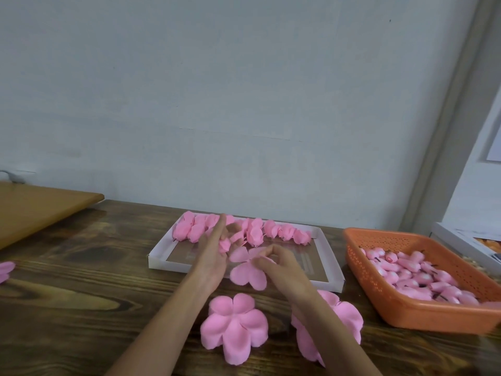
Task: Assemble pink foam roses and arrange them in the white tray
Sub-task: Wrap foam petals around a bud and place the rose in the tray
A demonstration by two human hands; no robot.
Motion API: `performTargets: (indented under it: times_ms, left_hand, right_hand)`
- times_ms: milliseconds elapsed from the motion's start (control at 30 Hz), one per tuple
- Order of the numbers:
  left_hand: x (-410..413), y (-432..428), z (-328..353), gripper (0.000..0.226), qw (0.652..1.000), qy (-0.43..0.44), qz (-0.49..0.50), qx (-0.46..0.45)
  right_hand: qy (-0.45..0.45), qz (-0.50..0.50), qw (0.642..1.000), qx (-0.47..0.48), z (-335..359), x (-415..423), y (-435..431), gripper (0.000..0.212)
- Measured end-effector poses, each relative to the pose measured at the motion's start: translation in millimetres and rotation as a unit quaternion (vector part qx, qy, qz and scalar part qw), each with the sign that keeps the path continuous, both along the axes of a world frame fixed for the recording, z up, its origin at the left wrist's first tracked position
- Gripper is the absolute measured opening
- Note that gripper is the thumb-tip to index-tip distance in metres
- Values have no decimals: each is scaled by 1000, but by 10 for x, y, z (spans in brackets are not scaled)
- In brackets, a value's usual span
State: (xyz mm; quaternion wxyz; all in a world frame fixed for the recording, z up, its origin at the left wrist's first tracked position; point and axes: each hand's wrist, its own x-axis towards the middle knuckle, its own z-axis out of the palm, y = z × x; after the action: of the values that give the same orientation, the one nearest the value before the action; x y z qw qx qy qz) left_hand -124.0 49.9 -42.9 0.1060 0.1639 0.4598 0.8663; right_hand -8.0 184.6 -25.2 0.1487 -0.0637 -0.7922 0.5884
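Observation:
My right hand (276, 263) pinches a pink foam petal piece (248, 272) just above the near edge of the white tray (160, 256). My left hand (214, 251) is held beside it with fingers straight, touching the same piece; part of the piece is hidden between the hands. A row of assembled pink roses (260, 230) lies along the tray's far side. Two flat pink petal layers lie on the table in front: one (234, 324) between my forearms, another (344, 316) partly under my right forearm.
An orange perforated basket (379, 302) at the right holds several pink rose buds (412, 275) with dark stems. More pink foam (5, 270) shows at the left edge. A lighter wooden board (40, 210) lies at the back left. The wall stands right behind the dark wooden table.

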Motion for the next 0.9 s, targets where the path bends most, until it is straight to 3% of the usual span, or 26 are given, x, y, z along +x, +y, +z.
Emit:
performTargets:
  times_ms: [167, 300, 467, 733, 900]
  left_hand:
    - [166, 29, 96, 50, 996, 46, 27, -68]
    - [215, 77, 68, 66, 995, 52, 24, -79]
    - [244, 111, 49, 59, 994, 75, 21, -83]
    - [249, 107, 71, 32, 994, 37, 38, -93]
    - [259, 122, 79, 35, 997, 36, 32, -60]
  right_hand:
    - [38, -65, 997, -8, -97, -48, -85, 15]
    - [36, -59, 997, -37, -133, -51, -135, 14]
    - [22, -31, 996, -82, -110, -32, -180, 15]
    - [39, -67, 995, 58, -112, 8, -202, 12]
    - [32, -73, 993, 84, -101, 16, -244, 14]
